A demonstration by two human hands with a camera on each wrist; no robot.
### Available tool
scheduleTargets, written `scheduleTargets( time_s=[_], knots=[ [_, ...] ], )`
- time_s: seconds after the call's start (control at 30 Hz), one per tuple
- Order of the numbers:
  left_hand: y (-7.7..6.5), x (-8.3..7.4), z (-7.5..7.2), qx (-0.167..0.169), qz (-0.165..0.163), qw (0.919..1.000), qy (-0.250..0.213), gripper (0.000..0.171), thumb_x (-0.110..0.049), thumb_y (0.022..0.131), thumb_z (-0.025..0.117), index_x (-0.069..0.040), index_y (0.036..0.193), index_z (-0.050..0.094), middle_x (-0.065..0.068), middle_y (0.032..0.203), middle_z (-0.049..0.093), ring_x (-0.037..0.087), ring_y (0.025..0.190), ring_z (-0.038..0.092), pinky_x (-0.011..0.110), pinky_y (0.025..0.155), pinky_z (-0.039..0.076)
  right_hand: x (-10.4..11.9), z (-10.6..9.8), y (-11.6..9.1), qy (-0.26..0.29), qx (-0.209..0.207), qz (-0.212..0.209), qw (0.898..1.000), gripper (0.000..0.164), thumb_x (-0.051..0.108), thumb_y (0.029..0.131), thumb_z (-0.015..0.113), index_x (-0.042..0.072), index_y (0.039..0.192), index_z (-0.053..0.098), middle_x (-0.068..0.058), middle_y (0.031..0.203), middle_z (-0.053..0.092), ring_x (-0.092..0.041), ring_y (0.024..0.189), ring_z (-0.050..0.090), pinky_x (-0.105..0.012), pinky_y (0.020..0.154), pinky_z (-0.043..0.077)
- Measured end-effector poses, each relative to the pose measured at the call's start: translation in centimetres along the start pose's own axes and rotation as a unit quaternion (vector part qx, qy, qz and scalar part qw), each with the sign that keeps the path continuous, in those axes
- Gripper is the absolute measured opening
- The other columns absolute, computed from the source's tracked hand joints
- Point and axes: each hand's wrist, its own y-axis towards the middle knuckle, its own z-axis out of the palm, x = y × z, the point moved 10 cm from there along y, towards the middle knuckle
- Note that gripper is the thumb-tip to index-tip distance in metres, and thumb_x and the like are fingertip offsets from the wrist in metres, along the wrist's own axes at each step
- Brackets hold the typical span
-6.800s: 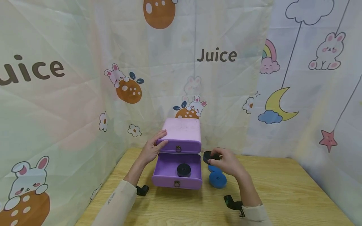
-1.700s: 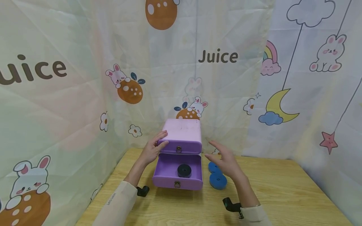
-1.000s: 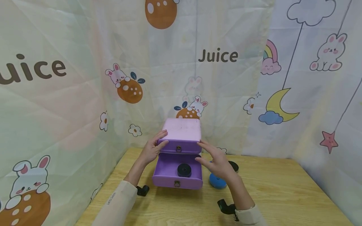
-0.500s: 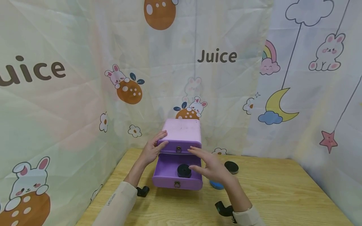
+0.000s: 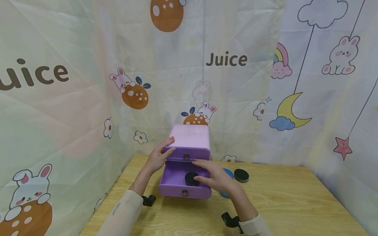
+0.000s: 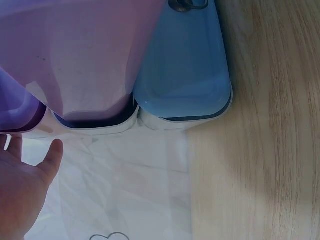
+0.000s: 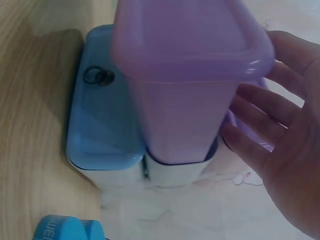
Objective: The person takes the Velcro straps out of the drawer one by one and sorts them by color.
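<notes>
The black roll (image 5: 190, 178) lies in the open drawer (image 5: 172, 190). It is probably light and firm, good to pinch across its rim. The right hand (image 5: 221, 177) is spread, thumb at the roll, contact unclear; the left hand (image 5: 156, 157), fingers extended, rests on the cabinet (image 5: 190, 135).

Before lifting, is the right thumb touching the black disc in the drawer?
Cannot tell. In the head view the right thumb overlaps the black disc without clear contact; the right wrist view hides it.

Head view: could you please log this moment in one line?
left hand: against cabinet | right hand: at open drawer | black disc: inside drawer | second black disc: on table, beside blue disc
</notes>
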Motion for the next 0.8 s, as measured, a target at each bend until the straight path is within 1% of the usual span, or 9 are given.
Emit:
scheduleTargets(
  time_s=[0.1, 0.2, 0.3, 0.43, 0.6, 0.7, 0.8],
  knots=[
    [0.0, 0.0, 0.1, 0.002, -0.002, 1.0000, 0.001, 0.056, -0.036, 0.103, 0.066, -0.016, 0.153, 0.053, 0.002, 0.168, 0.037, 0.027, 0.162, 0.018, 0.055, 0.128, 0.022, -0.6, 0.3, 0.1, 0.009, -0.001, 0.014, 1.000, 0.057, 0.038, 0.097, 0.074, 0.023, 0.150, 0.057, -0.002, 0.156, 0.055, -0.028, 0.148, 0.048, -0.054, 0.119, 0.042],
    [0.0, 0.0, 0.1, 0.001, -0.002, 1.0000, -0.002, 0.056, -0.035, 0.103, 0.067, -0.015, 0.153, 0.053, 0.002, 0.168, 0.037, 0.027, 0.162, 0.019, 0.054, 0.128, 0.024, -0.9, 0.7, 0.3, 0.016, 0.003, 0.020, 1.000, 0.058, 0.038, 0.096, 0.075, 0.024, 0.149, 0.057, -0.002, 0.155, 0.056, -0.027, 0.148, 0.048, -0.054, 0.119, 0.042],
    [-0.1, -0.1, 0.0, -0.003, -0.002, 1.0000, -0.009, 0.054, -0.032, 0.103, 0.067, -0.015, 0.152, 0.054, 0.000, 0.167, 0.039, 0.024, 0.161, 0.022, 0.050, 0.127, 0.026, -1.2, 1.1, 0.5, 0.017, 0.013, 0.020, 1.000, 0.059, 0.035, 0.095, 0.078, 0.020, 0.149, 0.058, -0.002, 0.154, 0.057, -0.026, 0.147, 0.049, -0.052, 0.118, 0.043],
    [0.0, 0.1, 0.0, -0.006, 0.000, 0.9999, -0.012, 0.052, -0.028, 0.103, 0.067, -0.014, 0.151, 0.055, 0.000, 0.166, 0.040, 0.023, 0.161, 0.023, 0.047, 0.127, 0.028, -1.6, 1.7, 0.8, 0.013, 0.025, 0.017, 0.999, 0.060, 0.031, 0.093, 0.080, 0.013, 0.147, 0.059, -0.005, 0.151, 0.059, -0.027, 0.142, 0.054, -0.052, 0.115, 0.047],
    [0.0, 0.2, 0.0, -0.006, 0.000, 0.9999, -0.012, 0.051, -0.028, 0.103, 0.067, -0.015, 0.151, 0.056, 0.000, 0.167, 0.040, 0.024, 0.161, 0.022, 0.050, 0.127, 0.027, -1.8, 1.9, 1.0, 0.001, 0.016, 0.013, 1.000, 0.056, 0.028, 0.092, 0.081, 0.008, 0.141, 0.064, -0.007, 0.143, 0.065, -0.029, 0.135, 0.060, -0.052, 0.109, 0.051],
    [0.0, 0.2, 0.1, -0.004, 0.000, 0.9999, -0.017, 0.051, -0.029, 0.103, 0.067, -0.015, 0.150, 0.056, 0.001, 0.166, 0.040, 0.025, 0.161, 0.022, 0.052, 0.127, 0.026, -1.9, 2.2, 1.1, -0.012, 0.014, 0.009, 1.000, 0.051, 0.026, 0.092, 0.082, 0.008, 0.137, 0.067, -0.008, 0.141, 0.067, -0.029, 0.133, 0.062, -0.051, 0.109, 0.051],
    [0.1, 0.1, 0.1, -0.004, 0.002, 0.9998, -0.019, 0.050, -0.027, 0.103, 0.067, -0.014, 0.150, 0.056, 0.002, 0.167, 0.039, 0.026, 0.161, 0.022, 0.054, 0.127, 0.027, -2.1, 2.4, 1.2, -0.024, 0.014, 0.011, 1.000, 0.044, 0.025, 0.090, 0.083, 0.009, 0.129, 0.072, -0.009, 0.138, 0.069, -0.029, 0.131, 0.063, -0.052, 0.109, 0.051]
  ],
)
